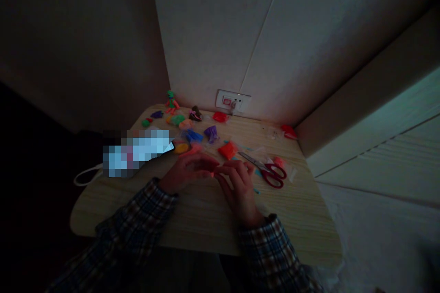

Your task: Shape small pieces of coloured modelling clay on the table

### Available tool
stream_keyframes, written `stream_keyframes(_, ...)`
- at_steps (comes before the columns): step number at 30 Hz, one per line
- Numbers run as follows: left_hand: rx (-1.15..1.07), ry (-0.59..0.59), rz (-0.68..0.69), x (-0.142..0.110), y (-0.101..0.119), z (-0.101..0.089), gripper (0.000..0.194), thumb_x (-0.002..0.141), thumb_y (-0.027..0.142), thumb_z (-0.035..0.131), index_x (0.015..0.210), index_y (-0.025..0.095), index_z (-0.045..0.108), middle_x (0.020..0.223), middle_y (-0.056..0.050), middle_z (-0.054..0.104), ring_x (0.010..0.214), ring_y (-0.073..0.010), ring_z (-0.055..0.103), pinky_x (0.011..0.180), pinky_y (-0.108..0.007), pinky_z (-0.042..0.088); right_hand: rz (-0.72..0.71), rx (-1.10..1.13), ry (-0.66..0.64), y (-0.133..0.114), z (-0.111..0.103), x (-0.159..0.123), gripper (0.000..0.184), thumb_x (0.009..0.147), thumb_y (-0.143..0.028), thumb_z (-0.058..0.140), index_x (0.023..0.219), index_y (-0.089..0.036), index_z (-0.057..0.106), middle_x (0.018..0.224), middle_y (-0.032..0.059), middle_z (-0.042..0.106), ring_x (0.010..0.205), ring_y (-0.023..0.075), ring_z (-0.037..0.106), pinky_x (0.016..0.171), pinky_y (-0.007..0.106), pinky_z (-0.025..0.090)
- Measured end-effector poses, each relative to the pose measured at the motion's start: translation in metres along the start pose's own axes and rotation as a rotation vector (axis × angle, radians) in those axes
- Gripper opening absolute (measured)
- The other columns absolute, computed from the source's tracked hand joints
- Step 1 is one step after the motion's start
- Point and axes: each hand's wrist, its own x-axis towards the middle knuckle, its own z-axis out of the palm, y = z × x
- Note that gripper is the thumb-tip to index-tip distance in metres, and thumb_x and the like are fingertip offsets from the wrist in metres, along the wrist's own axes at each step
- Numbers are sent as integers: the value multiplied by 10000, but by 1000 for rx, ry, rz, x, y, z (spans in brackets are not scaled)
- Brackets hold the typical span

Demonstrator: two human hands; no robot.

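My left hand and my right hand meet over the middle of the table, fingertips nearly touching. Between them shows a small pinkish-orange piece of modelling clay, mostly hidden by the fingers. Both hands are closed around it, the right in a pinch and the left with curved fingers. Just beyond the right hand lies a bag of orange-red clay. Scissors with dark red handles rest to its right, blades pointing left. Pink clay and a yellow piece lie behind the left hand.
A phone with a blurred screen and a white cable sits at left. Blue and purple clay bags lie farther back. A green-and-orange figure stands near the wall, below which a socket is set.
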Motion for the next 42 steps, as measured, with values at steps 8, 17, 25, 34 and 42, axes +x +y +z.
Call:
stream_keyframes(8, -6, -28, -52, 1, 0, -1, 294, 624, 263, 819, 859, 147, 687, 864, -47, 718, 854, -200, 676, 821, -341, 547, -5, -9, -15, 0, 0, 0, 113, 939, -259, 485, 956, -234, 594, 890, 7, 618, 859, 160, 570, 822, 348, 336)
stream_keyframes(17, 34, 3, -10, 3, -7, -4, 259, 675, 251, 775, 893, 158, 671, 829, -21, 688, 788, -162, 652, 768, -306, 543, -17, 6, -66, 0, 1, 0, 185, 938, -255, 472, 1095, -228, 565, 961, 39, 622, 927, 185, 579, 834, 368, 360)
stream_keyframes(25, 81, -3, -18, 4, -3, -5, 300, 654, 198, 776, 932, 155, 672, 683, 11, 651, 671, -139, 629, 656, -250, 523, -22, 40, -96, 2, 4, 0, 219, 924, -277, 509, 1123, -220, 580, 1012, 44, 608, 962, 176, 556, 840, 357, 359)
stream_keyframes(34, -35, -41, -17, 4, -7, -6, 397, 668, 184, 764, 1045, 173, 641, 847, -26, 700, 810, -169, 664, 734, -275, 534, -9, 17, -64, 2, 2, 0, 167, 932, -284, 489, 1018, -220, 617, 966, 30, 615, 935, 173, 556, 843, 358, 361)
stream_keyframes(42, -61, -49, -53, 4, -10, -7, 373, 643, 152, 755, 997, 178, 639, 794, 9, 685, 760, -151, 656, 697, -252, 534, -41, 31, -53, 1, 3, -1, 172, 935, -279, 483, 1023, -227, 622, 969, 26, 604, 944, 168, 546, 841, 351, 370)
